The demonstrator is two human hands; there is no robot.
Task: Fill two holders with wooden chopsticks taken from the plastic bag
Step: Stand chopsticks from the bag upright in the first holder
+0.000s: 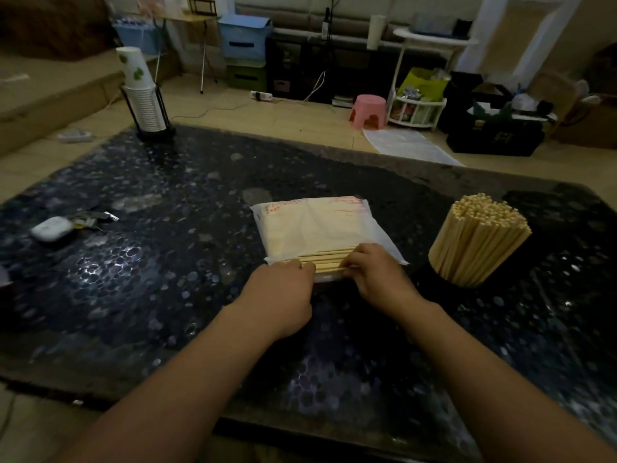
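Near the middle of the dark table (pixel 140 248) lies the plastic bag (pixel 317 225). At its near edge both hands, left hand (pixel 283 295) and right hand (pixel 377 272), curl their fingers over a row of chopsticks (pixel 329 260), apparently gripping them. Toward the right edge stands a holder (pixel 447 279), packed with chopsticks.

Dark tabletop (pixel 167 228): glossy, stone-like, speckled with pale round flecks that catch the light. Flat white plastic bag (pixel 310 225): thin, semi-translucent film, faintly sheened, red print; pale bare-wood chopsticks (pixel 329 260) at its near edge, matt and smooth. Standing bundle of chopsticks (pixel 479 242): same unfinished wood; stacked white paper cups (pixel 142 95), matt.
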